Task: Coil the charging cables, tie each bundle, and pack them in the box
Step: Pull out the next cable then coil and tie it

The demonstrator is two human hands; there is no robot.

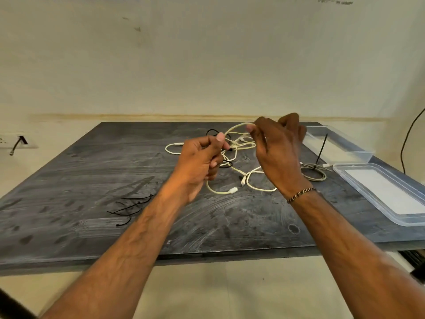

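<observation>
White cable (239, 125) arcs between both hands' pinching fingers (220, 137)

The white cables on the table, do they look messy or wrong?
Yes. The white cables lie in a loose tangle, loops crossing, not coiled yet. Both the left hand and right hand hold strands of it. One grey bundle already lies tied, outside the clear box.

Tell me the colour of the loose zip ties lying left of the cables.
Black. The zip ties show best in the head view, thin against the dark grey table.
</observation>
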